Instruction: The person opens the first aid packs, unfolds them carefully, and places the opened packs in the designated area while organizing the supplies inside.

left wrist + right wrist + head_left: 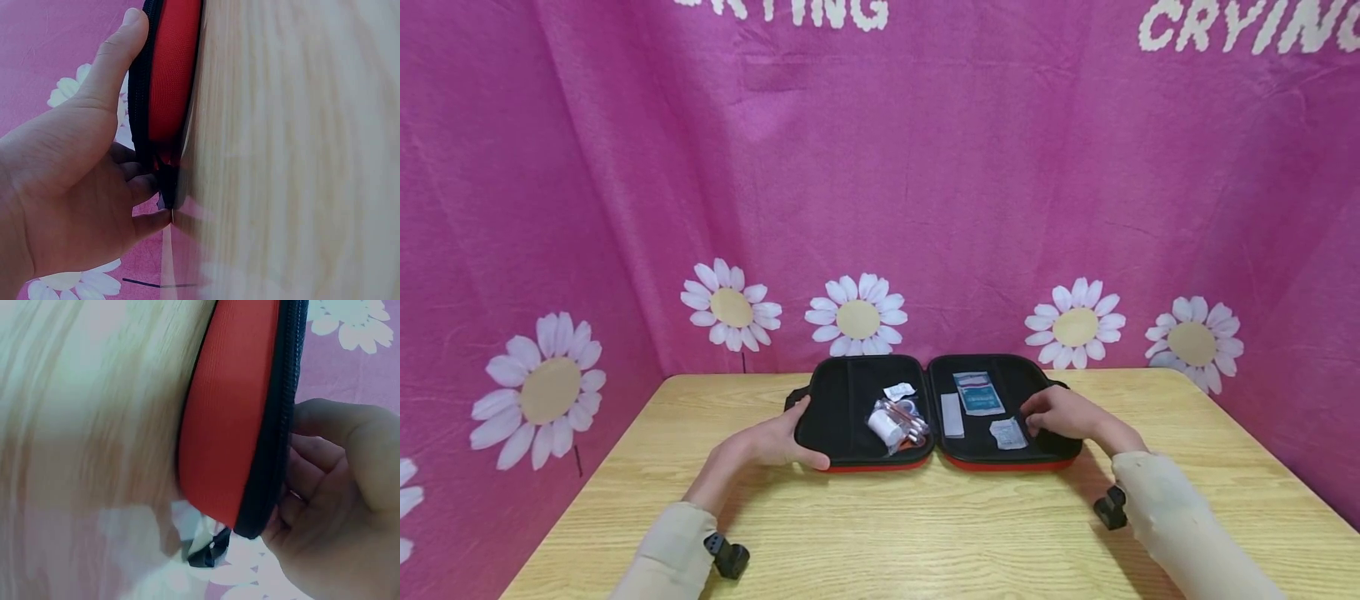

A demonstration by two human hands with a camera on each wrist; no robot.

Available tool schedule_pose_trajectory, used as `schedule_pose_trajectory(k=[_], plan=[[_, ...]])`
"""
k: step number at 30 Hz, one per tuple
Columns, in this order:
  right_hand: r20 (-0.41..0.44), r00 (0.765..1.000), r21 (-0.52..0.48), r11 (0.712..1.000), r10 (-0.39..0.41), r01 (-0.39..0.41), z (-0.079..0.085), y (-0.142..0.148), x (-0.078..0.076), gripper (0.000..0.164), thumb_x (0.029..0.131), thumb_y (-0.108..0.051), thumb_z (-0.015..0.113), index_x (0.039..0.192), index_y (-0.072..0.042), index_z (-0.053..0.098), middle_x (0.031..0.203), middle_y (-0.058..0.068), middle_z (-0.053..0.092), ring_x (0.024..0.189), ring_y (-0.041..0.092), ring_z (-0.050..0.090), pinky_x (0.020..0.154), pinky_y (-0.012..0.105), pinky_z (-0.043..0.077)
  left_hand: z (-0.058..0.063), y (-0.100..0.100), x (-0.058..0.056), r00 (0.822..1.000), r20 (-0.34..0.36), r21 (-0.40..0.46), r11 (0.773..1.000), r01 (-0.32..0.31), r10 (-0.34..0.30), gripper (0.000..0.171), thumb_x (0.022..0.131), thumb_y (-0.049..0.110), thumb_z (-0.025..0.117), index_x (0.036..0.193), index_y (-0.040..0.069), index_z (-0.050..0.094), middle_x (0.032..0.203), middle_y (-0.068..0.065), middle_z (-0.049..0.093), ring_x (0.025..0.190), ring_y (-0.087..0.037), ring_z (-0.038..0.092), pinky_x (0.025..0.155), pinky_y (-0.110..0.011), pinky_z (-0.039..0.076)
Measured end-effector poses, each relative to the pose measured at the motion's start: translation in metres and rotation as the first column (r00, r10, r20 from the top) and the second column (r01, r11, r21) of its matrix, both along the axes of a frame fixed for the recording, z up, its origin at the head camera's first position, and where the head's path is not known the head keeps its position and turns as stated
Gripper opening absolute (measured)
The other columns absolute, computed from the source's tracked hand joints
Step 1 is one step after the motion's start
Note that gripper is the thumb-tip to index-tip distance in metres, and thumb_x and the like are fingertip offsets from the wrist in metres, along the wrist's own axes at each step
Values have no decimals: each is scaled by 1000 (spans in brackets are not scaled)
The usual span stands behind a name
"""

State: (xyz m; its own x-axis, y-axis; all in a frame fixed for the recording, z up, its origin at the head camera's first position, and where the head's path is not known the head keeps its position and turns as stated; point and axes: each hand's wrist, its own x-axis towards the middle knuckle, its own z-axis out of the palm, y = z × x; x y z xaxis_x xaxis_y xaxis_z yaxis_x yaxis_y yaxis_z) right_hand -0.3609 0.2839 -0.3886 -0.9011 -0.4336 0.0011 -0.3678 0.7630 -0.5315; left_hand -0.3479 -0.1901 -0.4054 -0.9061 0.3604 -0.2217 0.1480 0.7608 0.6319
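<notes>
A red zip case (868, 468) with a black lining lies unfolded on the table, its two halves side by side. My left hand (778, 437) grips the left half's outer side, thumb along the front zipped rim and the other fingers round the side. Over the right half, my right hand (1063, 414) reaches in with bent fingers beside a small white packet (1009, 433); the case wall hides the fingertips in the right wrist view, so whether they pinch it is unclear. Also in that half are a teal-and-white packet (979, 395) and a white strip (952, 416).
In the left half sit a clear bag with a white roll (886, 428) and a small white sachet (898, 391). The wooden table (910, 533) runs back to a pink daisy-print cloth (955, 208). A black strap (209, 553) hangs at the case's right side.
</notes>
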Motion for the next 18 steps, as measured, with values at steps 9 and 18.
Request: schedule_pose_trajectory(k=[9, 18], plan=[[202, 976, -158, 980, -85, 119, -1, -16, 2, 49, 96, -18, 63, 132, 13, 52, 78, 6, 62, 63, 12, 55, 54, 28, 49, 0, 1, 1, 1000, 7, 19, 1000, -6, 6, 126, 74, 53, 82, 160, 9, 2, 167, -16, 11, 150, -36, 21, 121, -56, 22], [272, 960, -248, 959, -71, 141, -6, -11, 2, 56, 97, -23, 62, 140, 9, 45, 82, 5, 67, 67, 13, 55, 56, 27, 49, 1, 2, 2, 1000, 9, 11, 1000, -13, 13, 127, 73, 54, 83, 161, 10, 2, 166, -17, 12, 150, -37, 22, 120, -57, 22]])
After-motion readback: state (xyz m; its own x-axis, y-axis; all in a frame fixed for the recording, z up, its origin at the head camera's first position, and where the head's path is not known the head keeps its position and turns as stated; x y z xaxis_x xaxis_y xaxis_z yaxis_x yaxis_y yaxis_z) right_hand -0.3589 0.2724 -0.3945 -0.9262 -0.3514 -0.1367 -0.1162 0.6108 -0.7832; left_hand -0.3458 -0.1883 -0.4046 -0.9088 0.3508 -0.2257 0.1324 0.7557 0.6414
